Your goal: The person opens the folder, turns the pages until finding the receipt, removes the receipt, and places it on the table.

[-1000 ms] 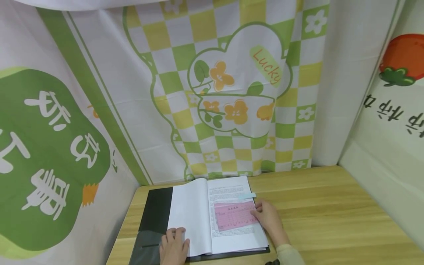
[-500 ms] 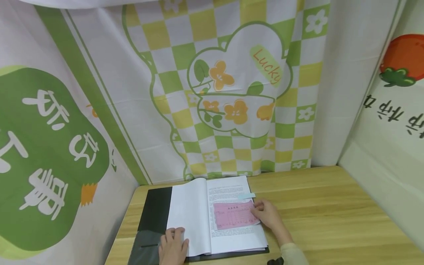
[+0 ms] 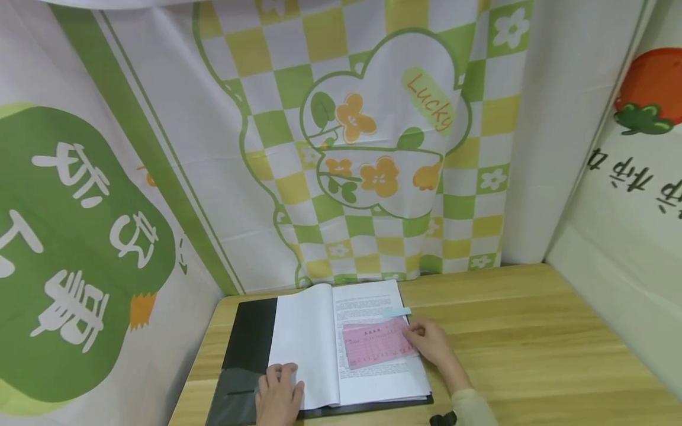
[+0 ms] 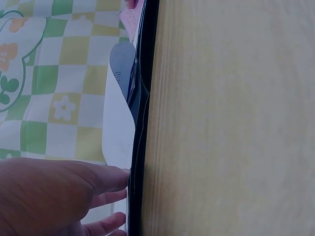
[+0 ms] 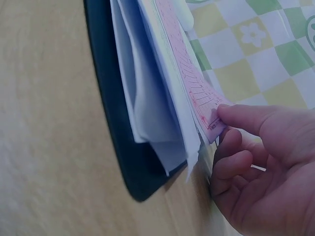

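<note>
A black folder (image 3: pixel 247 337) lies open on the table, with a stack of white printed pages (image 3: pixel 373 387) in it. On the right-hand page lies a pink printed slip (image 3: pixel 375 343), with the edge of white paper showing under it. My right hand (image 3: pixel 430 343) pinches the slip's right edge between thumb and curled fingers; in the right wrist view that corner of the pink slip (image 5: pixel 209 110) is lifted. My left hand (image 3: pixel 279 395) rests with relaxed fingers on the lower left of the blank turned page (image 3: pixel 303 349). A pale blue tab (image 3: pixel 396 312) sticks out above the slip.
The folder lies on a wooden table (image 3: pixel 533 343), near its left end. Printed cloth (image 3: pixel 383 248) hangs behind the table, with more cloth walls at left and right. A small black object (image 3: pixel 443 419) sits by the right sleeve.
Both hands stay in nearly the same places. The pink slip's right side has risen slightly in the right hand's pinch, and the head view has shifted a little.
</note>
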`<state>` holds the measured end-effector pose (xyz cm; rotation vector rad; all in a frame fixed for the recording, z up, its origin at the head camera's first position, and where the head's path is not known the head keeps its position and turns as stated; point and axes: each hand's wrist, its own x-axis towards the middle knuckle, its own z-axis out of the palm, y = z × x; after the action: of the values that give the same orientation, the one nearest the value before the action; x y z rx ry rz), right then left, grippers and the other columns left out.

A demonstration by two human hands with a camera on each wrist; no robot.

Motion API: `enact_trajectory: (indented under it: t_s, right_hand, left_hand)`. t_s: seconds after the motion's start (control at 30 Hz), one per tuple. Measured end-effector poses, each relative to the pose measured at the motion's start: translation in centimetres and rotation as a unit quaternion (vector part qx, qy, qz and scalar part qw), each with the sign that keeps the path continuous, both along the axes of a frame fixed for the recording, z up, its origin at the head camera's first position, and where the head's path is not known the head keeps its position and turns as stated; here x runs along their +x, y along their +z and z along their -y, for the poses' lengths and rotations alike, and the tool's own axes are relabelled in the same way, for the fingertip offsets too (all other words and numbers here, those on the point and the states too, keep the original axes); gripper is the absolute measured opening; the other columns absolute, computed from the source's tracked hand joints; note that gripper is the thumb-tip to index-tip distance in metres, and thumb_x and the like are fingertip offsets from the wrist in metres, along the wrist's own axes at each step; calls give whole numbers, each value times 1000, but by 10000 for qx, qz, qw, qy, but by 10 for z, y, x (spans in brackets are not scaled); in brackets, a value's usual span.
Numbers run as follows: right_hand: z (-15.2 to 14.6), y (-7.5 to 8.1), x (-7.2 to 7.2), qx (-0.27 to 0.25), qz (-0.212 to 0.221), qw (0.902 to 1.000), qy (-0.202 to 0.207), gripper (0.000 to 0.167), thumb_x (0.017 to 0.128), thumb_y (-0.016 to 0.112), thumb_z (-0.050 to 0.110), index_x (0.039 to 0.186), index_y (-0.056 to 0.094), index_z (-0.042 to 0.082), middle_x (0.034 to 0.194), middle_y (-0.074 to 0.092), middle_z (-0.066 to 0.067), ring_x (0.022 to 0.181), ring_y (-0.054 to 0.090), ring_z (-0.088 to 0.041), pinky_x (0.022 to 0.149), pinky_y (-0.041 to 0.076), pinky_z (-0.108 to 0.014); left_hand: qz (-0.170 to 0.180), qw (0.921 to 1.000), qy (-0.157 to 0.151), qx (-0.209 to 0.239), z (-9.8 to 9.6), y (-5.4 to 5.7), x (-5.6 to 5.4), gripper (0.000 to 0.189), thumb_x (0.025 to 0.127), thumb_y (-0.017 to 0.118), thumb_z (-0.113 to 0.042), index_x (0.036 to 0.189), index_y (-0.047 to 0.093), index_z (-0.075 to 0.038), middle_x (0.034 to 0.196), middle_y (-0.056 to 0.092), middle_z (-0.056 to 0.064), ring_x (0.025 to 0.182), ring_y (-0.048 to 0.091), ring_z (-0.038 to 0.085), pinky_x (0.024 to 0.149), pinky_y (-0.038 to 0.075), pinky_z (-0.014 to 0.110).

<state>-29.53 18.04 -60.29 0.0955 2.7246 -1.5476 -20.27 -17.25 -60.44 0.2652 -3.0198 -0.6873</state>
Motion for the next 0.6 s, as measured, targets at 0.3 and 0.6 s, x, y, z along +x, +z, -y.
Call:
enact_trajectory:
  t_s: [0.3,0.6]
  right_hand:
    - [-1,1,2,87,-189,9998,40,13,99,72,13,99,75,1,100,73,-10,95,67,-27,86,56,-48]
    - [-3,3,3,44,-196,9996,191,18,103,65,11,109,74,-3,106,74,-13,101,68,-29,93,54,-53]
  left_hand:
    - [-34,10000,-12,-71,-2,4,2,33,97,75,-22,125,61,-14,128,46,18,112,44,41,91,41,62]
    - [-67,9999,-44,-63,-1,4,2,32,97,74,-21,126,61,-14,129,46,18,113,44,41,92,41,63]
